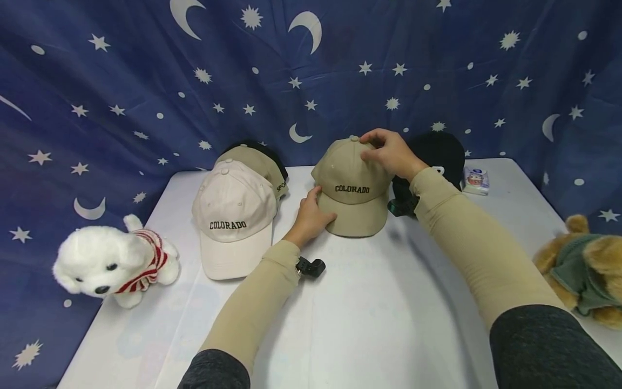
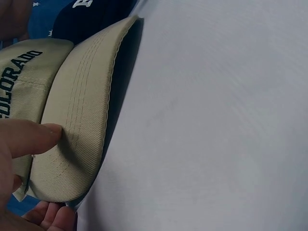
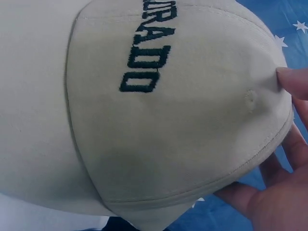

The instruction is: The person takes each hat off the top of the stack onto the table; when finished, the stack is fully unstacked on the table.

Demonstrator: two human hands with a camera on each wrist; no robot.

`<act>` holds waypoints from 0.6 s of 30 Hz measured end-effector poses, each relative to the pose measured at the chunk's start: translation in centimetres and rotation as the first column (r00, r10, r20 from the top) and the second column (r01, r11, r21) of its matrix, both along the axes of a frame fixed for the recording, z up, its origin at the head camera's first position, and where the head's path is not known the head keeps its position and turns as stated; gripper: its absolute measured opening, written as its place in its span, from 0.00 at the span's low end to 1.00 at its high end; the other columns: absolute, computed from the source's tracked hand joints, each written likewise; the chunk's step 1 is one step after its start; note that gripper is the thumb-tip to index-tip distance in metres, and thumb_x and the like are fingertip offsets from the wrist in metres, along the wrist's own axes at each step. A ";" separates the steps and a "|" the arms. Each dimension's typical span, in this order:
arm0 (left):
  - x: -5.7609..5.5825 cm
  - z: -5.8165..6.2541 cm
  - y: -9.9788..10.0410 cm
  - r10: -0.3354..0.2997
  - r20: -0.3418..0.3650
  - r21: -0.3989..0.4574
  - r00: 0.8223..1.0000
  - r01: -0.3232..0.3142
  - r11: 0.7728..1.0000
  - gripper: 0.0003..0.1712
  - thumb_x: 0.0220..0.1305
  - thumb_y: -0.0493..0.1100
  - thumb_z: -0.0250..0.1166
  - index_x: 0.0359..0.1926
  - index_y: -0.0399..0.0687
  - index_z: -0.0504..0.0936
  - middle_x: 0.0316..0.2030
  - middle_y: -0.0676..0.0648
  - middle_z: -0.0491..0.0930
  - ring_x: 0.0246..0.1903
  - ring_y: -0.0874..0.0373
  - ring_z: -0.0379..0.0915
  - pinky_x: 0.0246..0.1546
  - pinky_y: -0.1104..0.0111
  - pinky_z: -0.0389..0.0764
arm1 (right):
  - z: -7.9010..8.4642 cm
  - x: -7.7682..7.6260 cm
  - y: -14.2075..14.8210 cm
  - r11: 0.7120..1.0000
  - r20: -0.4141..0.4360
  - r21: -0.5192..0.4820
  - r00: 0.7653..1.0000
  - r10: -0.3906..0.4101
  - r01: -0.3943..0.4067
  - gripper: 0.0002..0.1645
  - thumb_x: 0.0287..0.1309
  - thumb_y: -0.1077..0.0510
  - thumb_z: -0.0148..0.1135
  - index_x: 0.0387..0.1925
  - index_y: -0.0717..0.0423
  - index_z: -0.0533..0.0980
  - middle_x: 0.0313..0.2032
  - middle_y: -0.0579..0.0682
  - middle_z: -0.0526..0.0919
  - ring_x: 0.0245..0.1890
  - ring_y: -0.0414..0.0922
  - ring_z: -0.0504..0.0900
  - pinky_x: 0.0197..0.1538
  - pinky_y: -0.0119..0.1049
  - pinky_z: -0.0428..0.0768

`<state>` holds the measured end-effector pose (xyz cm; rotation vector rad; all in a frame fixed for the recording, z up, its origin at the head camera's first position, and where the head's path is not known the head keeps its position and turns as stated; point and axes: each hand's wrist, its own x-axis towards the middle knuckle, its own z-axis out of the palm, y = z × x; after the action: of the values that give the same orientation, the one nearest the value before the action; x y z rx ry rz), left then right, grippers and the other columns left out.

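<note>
- A khaki cloth baseball cap [image 1: 351,167] with dark COLORADO lettering [image 1: 352,189] is near the middle of the far edge of the white-covered table [image 1: 369,313], its curved brim [image 2: 72,115] towards the near edge; whether the brim touches the cloth is hard to tell.
- The left hand [image 1: 311,219] holds that brim at its left side, thumb on top, the other fingertips by the lower side.
- The right hand [image 1: 391,154] grips the crown near its top, thumb on the front panel, fingers curled round behind.
- Both arms wear beige sleeves [image 1: 257,302] under dark grey ones [image 1: 544,346].
- Left of the khaki cap, towards the far left corner, a pale cream cloth cap [image 1: 235,202], also lettered COLORADO, overlaps a khaki-and-black cap [image 1: 252,158] behind it.
- Beyond the right wrist, by the far edge, is a black cap [image 1: 442,154]; a small printed packet [image 1: 476,181] lies just beside it, near the far right corner.
- At the left edge sits a white plush dog [image 1: 102,259] in red-and-white stripes; at the right edge, a brown plush toy [image 1: 580,275] in grey-green clothing.
- A navy curtain [image 1: 340,70] with white stars and moons hangs behind the far edge.
</note>
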<state>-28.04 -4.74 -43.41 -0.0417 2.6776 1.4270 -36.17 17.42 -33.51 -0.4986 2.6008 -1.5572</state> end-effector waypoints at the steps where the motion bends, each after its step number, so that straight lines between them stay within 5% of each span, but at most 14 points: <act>1: 0.0 0.0 0.0 0.004 0.001 -0.001 1.000 -0.004 1.000 0.49 0.60 0.40 0.72 0.77 0.45 0.56 0.67 0.33 0.62 0.67 0.42 0.60 0.67 0.56 0.62 | 0.0 -0.1 -0.1 1.000 -0.002 -0.005 1.000 -0.002 0.002 0.21 0.63 0.62 0.64 0.57 0.63 0.75 0.55 0.58 0.76 0.51 0.49 0.71 0.57 0.44 0.70; 18: -1.4 -0.3 0.3 0.077 -0.003 -0.011 0.997 -0.077 0.997 0.50 0.58 0.39 0.73 0.77 0.47 0.56 0.65 0.34 0.63 0.63 0.43 0.63 0.65 0.58 0.65 | -0.4 -1.6 -0.6 0.999 -0.020 -0.014 0.999 -0.047 0.047 0.21 0.63 0.63 0.63 0.57 0.65 0.75 0.55 0.58 0.76 0.52 0.49 0.72 0.55 0.40 0.72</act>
<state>-29.45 -4.40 -43.69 -0.1459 2.7139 1.4351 -37.77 16.78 -33.88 -0.4601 2.6373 -1.5937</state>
